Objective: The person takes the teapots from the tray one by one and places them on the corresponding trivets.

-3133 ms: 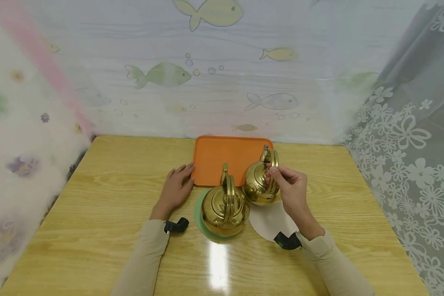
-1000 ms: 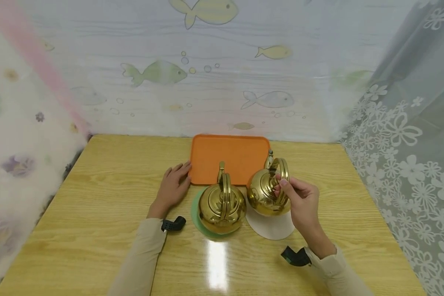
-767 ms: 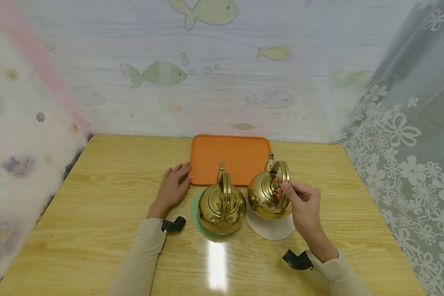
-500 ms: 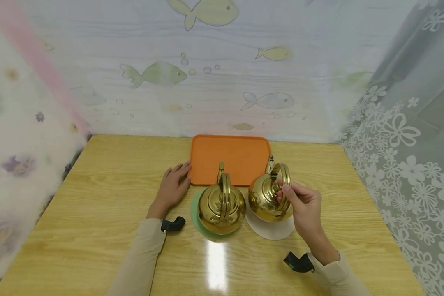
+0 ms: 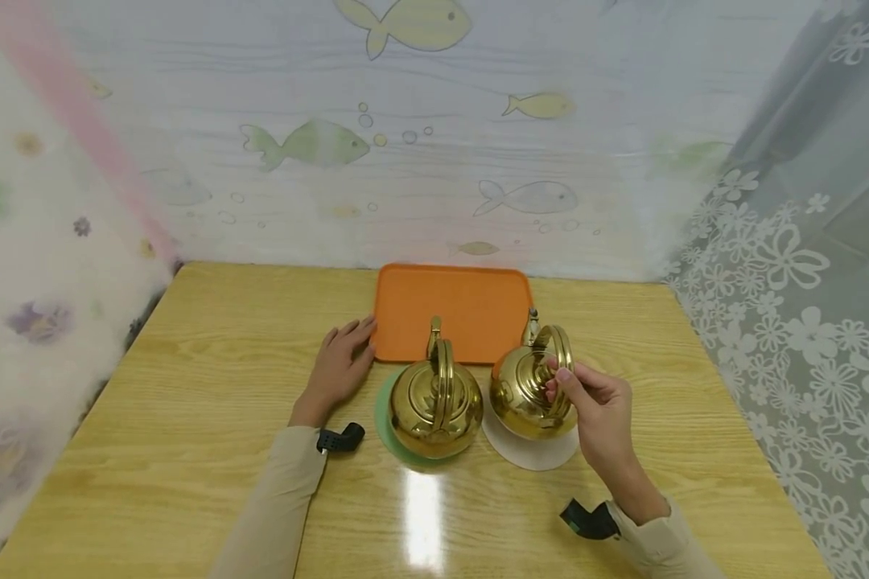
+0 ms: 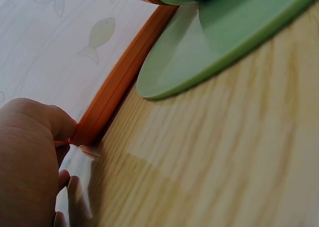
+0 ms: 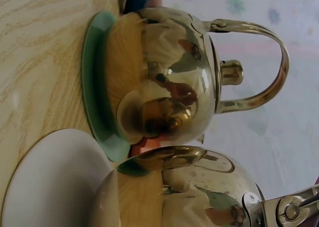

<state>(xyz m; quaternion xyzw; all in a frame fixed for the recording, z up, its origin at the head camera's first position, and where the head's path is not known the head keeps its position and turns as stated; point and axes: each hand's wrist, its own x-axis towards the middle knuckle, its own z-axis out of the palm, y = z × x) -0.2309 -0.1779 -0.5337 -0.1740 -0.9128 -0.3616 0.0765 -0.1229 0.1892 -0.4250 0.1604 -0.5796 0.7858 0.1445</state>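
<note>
My right hand [image 5: 604, 414] grips the arched handle of a brass-coloured kettle [image 5: 517, 402]. That kettle is close over a round white mat [image 5: 529, 456], its spout pointing away from me; in the right wrist view its body [image 7: 199, 202] overlaps the mat [image 7: 55, 182]. To its left, a matching kettle [image 5: 416, 422] stands upright on a round green mat [image 5: 382, 418]. My left hand [image 5: 339, 366] rests on the table with relaxed fingers, fingertips at the left edge of an orange tray [image 5: 442, 314]. In the left wrist view, the thumb meets the tray's corner [image 6: 89, 129].
The wooden table [image 5: 210, 418] reaches back to a wall covering [image 5: 420, 177] with printed fish. A flower-patterned curtain [image 5: 804, 338] hangs along the right side. Both kettles stand close together, just in front of the tray.
My right hand has brought its kettle toward me and to the right, from the tray's front right corner to over the white mat. The left hand and the other kettle have stayed put.
</note>
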